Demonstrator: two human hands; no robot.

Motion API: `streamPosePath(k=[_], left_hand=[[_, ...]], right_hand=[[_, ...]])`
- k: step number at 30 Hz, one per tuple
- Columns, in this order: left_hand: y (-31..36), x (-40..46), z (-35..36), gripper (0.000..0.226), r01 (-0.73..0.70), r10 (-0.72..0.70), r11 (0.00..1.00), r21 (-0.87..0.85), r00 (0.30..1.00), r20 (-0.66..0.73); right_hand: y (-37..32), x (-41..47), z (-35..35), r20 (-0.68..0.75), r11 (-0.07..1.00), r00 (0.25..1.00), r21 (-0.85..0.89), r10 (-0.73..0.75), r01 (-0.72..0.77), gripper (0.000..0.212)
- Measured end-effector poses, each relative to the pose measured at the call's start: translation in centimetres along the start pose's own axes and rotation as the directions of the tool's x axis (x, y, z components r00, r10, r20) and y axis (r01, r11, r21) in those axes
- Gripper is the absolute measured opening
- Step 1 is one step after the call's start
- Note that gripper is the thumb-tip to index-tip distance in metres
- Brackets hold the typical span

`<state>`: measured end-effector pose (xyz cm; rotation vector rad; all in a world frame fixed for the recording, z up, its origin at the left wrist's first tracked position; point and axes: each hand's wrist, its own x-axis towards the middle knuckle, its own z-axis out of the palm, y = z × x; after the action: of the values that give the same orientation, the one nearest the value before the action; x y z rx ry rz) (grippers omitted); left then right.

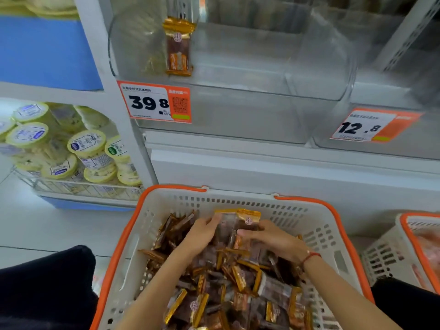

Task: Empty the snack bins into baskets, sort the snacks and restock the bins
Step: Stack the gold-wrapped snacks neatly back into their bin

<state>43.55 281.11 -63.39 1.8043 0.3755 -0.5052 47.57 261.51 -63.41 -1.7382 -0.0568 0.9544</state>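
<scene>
Gold-edged snack packets, stacked, pinched between left hand and right hand above basket; risk: slick wrappers slipping, scattering.

A basket of snack packets sits on the floor before a shelf, where one packet stands in the left bin, with a second basket to its right.

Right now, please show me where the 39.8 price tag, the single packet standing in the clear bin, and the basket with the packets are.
39.8 price tag (148, 102): head view, on the printed digits.
Standing packet (178, 47): head view, its brown middle.
Basket (307, 208): head view, orange rim, far right side.
</scene>
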Motion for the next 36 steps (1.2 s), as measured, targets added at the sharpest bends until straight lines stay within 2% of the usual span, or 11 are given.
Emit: streamPosePath(k=[1,3,6,12,14,18,19,21,24,28,36], left_hand=[[0.5,-0.5,0.0,0.037,-0.032,0.032,0.998,-0.047,0.999,0.019],[0.9,-1.3,0.0,0.022,-0.068,0.058,0.98,-0.187,0.997,-0.054],[1.0,-2.1,-0.7,0.024,-0.011,-0.056,0.857,-0.515,0.992,-0.116],[0.9,-2.4,-2.0,0.029,0.061,-0.053,0.693,-0.718,0.998,0.034],[1.9,-2.6,-1.5,0.037,0.072,-0.042,0.682,-0.727,0.997,0.059],[2.7,-2.7,-0.4,0.055,0.019,0.039,0.752,-0.659,0.997,0.073],[2.8,-2.9,-0.2,0.05,0.013,0.062,0.75,-0.662,0.994,0.089],[2.5,-2.9,-0.1,0.031,-0.001,0.1,0.683,-0.73,0.991,0.092],[2.3,-2.7,-0.9,0.037,-0.006,0.104,0.516,-0.856,0.993,0.055],[2.5,-2.5,-1.8,0.039,-0.018,0.085,0.589,-0.808,0.996,0.039],[2.5,-2.3,-1.3,0.039,-0.048,0.075,0.773,-0.632,0.997,0.017]], right_hand=[[-0.4,-0.5,-0.1,0.012,1.0,1.0,0.021,-0.018,0.018,0.028],[-0.9,-1.4,0.2,0.012,0.991,0.999,0.124,-0.05,0.048,0.031],[-1.8,-2.1,0.4,-0.056,0.904,0.998,0.423,-0.033,0.054,0.025],[-4.3,-3.0,0.6,-0.166,0.805,0.986,0.582,-0.021,0.115,0.034],[-4.9,-3.0,1.6,-0.152,0.809,0.988,0.579,-0.019,0.104,0.035],[-5.3,-2.7,4.0,-0.09,0.851,0.995,0.518,-0.046,0.086,0.035],[-5.2,-2.7,4.3,-0.096,0.87,0.993,0.483,-0.062,0.101,0.032],[-5.1,-2.6,4.4,-0.186,0.906,0.978,0.391,-0.098,0.165,0.025],[-4.6,-2.6,2.8,-0.368,0.909,0.926,0.349,-0.09,0.227,0.022],[-4.7,-3.0,0.3,-0.405,0.874,0.914,0.435,-0.026,0.218,0.033],[-6.0,-3.7,0.2,-0.354,0.865,0.929,0.427,-0.109,0.264,0.025]])
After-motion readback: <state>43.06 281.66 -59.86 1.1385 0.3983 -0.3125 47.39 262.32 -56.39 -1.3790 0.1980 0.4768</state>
